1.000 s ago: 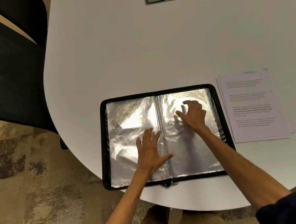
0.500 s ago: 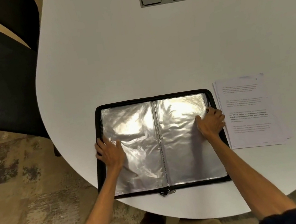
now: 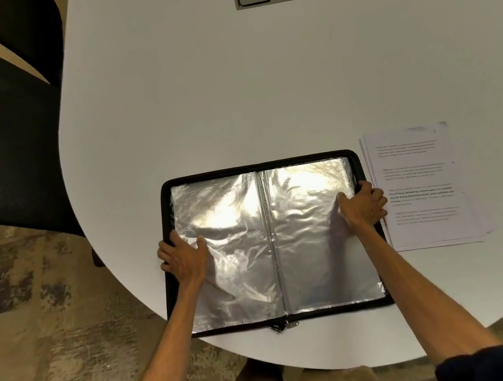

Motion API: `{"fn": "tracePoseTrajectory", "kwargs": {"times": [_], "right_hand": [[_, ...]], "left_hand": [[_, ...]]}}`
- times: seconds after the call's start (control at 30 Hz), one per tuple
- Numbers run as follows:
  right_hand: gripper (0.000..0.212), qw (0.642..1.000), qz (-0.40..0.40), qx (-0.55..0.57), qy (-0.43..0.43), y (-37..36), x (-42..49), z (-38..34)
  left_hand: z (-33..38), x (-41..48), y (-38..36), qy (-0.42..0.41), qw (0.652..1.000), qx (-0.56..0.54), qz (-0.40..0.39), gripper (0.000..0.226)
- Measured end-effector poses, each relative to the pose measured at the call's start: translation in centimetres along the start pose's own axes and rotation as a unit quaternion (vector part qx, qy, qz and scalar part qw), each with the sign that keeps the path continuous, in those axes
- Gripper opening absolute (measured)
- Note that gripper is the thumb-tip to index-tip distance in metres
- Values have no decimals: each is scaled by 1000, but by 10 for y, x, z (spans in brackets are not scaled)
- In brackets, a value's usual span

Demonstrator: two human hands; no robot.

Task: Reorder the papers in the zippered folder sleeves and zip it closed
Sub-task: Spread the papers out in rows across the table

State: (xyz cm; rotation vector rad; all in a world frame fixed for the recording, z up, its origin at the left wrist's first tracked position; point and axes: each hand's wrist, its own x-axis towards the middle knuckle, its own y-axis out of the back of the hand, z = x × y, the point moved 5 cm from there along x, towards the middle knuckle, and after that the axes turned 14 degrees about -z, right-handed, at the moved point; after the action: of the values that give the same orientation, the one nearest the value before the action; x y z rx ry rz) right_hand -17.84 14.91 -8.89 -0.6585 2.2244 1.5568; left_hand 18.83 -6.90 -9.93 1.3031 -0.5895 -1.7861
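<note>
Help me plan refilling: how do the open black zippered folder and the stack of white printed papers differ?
The open black zippered folder is held at its sides by the left grip and right grip; the stack of white printed papers lies unheld beside it. The folder's sleeves are shiny, showing no sheets; the papers are matte with text. Both lie flat on the white table.

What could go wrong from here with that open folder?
The stack of printed white papers lies beside the black zippered folder, not in its shiny plastic sleeves; folding it shut now may leave them out.
The sleeves look crumpled, so one might catch in the zip.
The left hand and right hand grip its sides; its near corner sits by the white table's rim and could slip off.
</note>
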Motion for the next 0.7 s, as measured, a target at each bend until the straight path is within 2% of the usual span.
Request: {"fn": "tracePoseTrajectory", "kwargs": {"times": [0.23, 0.37, 0.5, 0.6, 0.7], "right_hand": [[60, 998, -16, 54, 33, 12, 3, 10], [60, 985, -24, 168, 36, 20, 3, 21], [51, 963, -44, 266, 16, 25, 2, 33], [45, 955, -78, 284, 18, 26, 2, 34], [48, 961, -105, 257, 21, 23, -1, 29]], "left_hand": [[2, -1, 14, 15, 997, -63, 29, 71], [-4, 0, 26, 5, 996, -90, 6, 74], [-14, -4, 35, -16, 994, -104, -2, 83], [-19, -7, 45, -33, 991, -127, -10, 87], [-24, -5, 51, -47, 990, -132, -21, 85]]}}
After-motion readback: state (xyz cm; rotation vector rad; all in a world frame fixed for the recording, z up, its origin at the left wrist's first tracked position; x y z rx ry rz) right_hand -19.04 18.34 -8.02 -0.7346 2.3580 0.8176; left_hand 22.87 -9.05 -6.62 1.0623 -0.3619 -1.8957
